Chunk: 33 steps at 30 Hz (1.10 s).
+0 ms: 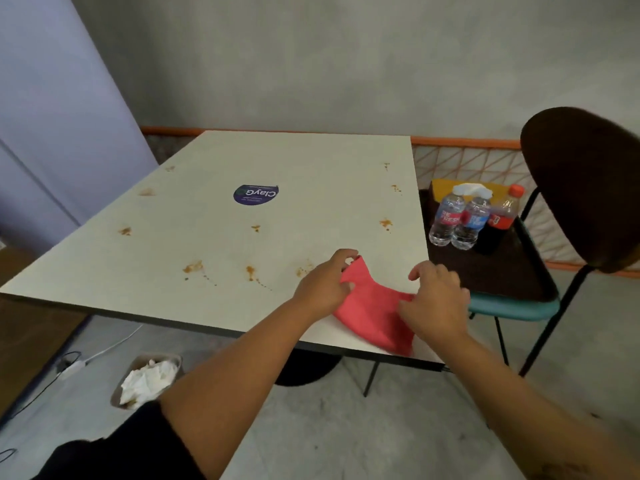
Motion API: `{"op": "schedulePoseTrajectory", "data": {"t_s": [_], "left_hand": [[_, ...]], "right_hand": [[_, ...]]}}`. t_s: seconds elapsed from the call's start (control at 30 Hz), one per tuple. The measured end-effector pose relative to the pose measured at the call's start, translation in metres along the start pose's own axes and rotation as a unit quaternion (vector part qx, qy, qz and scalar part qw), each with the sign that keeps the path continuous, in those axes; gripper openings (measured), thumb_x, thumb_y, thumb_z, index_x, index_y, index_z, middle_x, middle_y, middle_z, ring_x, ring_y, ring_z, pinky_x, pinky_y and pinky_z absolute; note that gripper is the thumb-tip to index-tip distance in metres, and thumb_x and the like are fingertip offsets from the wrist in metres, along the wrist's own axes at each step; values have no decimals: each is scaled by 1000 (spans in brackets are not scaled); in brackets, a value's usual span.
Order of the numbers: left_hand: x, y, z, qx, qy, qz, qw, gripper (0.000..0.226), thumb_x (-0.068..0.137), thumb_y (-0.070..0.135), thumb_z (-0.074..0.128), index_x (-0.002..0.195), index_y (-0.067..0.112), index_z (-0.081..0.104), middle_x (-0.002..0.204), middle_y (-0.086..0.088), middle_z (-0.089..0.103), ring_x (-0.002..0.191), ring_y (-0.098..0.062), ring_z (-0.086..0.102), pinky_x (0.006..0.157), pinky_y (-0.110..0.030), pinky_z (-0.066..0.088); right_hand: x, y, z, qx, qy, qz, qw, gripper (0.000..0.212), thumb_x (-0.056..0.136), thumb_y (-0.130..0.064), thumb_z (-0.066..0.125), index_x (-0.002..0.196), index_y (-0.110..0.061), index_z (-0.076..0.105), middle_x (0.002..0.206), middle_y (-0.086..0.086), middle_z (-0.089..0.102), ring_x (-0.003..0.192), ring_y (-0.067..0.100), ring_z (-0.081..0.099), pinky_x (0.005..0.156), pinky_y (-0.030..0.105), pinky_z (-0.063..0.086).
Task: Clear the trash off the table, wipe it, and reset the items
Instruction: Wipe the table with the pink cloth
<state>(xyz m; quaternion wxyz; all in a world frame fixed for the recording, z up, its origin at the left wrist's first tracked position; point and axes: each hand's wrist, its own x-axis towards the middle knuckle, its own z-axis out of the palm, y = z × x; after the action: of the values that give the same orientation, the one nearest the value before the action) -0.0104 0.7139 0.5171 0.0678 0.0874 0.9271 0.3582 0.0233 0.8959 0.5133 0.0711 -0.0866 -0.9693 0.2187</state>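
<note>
Pink cloth (374, 306): lies partly bunched on the tabletop (277, 161) at its near right corner, between the two hands, with its far left tip raised.
Left grip (325, 282): bare hand, fingers curled, pinching the cloth's far left corner.
Right grip (436, 299): bare hand laid over the cloth's right part, fingers curled; whether it pinches the fabric cannot be told.
Tabletop surface: white, square, with a dark edge.
Stains (192, 267): brown-orange spots scattered over the tabletop, several along the near edge, others towards the left and right edges.
Sticker (256, 194): round, dark purple, with printed lettering, near the middle of the tabletop.
Chair (581, 188): dark rounded back, teal seat edge, black legs, just beside the right edge of the tabletop.
Water bottles (446, 220): two clear ones, upright, side by side on the chair seat.
Cola bottle (502, 216): red cap, upright, just right of the water bottles.
Tissue box (446, 187): yellow top, behind the bottles, white tissue sticking up.
Bin (149, 379): on the floor below the near edge, holding crumpled white tissues.
</note>
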Motion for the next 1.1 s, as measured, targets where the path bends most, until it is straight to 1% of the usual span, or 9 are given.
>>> {"op": "schedulePoseTrajectory", "data": {"t_s": [0.13, 0.23, 0.3, 0.37, 0.57, 0.67, 0.9, 1.0, 1.1], "left_hand": [[3, -10, 1, 43, -2, 51, 998, 58, 91, 15, 54, 141, 33, 32, 132, 0, 54, 118, -21, 53, 91, -33, 44], [5, -16, 0, 55, 18, 58, 997, 55, 92, 11, 49, 140, 33, 34, 129, 2, 57, 112, -21, 57, 91, -35, 47], [4, -25, -3, 57, 41, 47, 996, 51, 93, 10, 48, 140, 30, 37, 127, 1, 58, 109, -20, 57, 91, -36, 48], [0, -41, -8, 53, 94, 50, 993, 47, 93, 10, 50, 137, 24, 43, 126, 1, 57, 111, -19, 54, 93, -36, 46], [-22, -102, -34, 103, 267, 35, 957, 33, 88, 4, 57, 121, 9, 57, 122, -10, 58, 109, -32, 52, 92, -41, 40], [-29, -123, -49, 131, 278, -8, 952, 33, 88, 5, 56, 121, 10, 57, 126, -10, 54, 114, -32, 48, 94, -43, 36], [-29, -134, -55, 151, 289, -23, 945, 31, 90, 6, 54, 120, 10, 57, 125, -10, 55, 114, -31, 49, 94, -44, 35], [-29, -136, -54, 153, 300, -25, 941, 29, 90, 5, 54, 119, 11, 57, 123, -10, 56, 112, -31, 50, 93, -44, 35], [-29, -137, -54, 144, 309, -37, 939, 29, 91, 5, 53, 118, 10, 57, 122, -10, 57, 113, -31, 50, 94, -43, 35]], "right_hand": [[1, -9, 14, -52, 29, -227, 972, 46, 70, -37, 58, 112, -18, 58, 116, 5, 53, 114, 30, 49, 88, 39, 36], [1, -21, 33, -96, -135, -312, 935, 76, 79, -65, 33, 144, -26, 32, 155, 5, 25, 144, 28, 20, 112, 50, 20], [2, -23, 41, -109, -196, -285, 932, 84, 77, -76, 18, 150, -37, 5, 160, -5, -1, 147, 22, 1, 116, 50, 7], [3, -25, 44, -142, -211, -275, 927, 87, 73, -82, 8, 148, -41, -3, 159, -8, -8, 147, 20, -5, 116, 50, 2], [-2, -26, 45, -133, -183, -185, 956, 60, 97, -55, 27, 150, -35, 10, 160, -9, -3, 147, 21, -4, 117, 49, 2], [3, -22, 49, -134, -113, -50, 983, 56, 99, -46, 27, 151, -27, 17, 160, -3, 5, 147, 29, 0, 114, 56, 6], [37, -41, 65, -136, -73, 148, 977, 72, 96, -58, 19, 152, -14, 6, 158, 16, -2, 142, 45, -7, 110, 67, 4], [53, -62, 75, -124, -73, 151, 978, 78, 93, -63, 21, 152, -17, -1, 158, 19, -4, 142, 47, -8, 109, 66, 2], [68, -84, 85, -128, -86, 77, 985, 62, 98, -52, 20, 151, -29, -2, 158, 16, -5, 142, 46, -10, 108, 67, -1]]}}
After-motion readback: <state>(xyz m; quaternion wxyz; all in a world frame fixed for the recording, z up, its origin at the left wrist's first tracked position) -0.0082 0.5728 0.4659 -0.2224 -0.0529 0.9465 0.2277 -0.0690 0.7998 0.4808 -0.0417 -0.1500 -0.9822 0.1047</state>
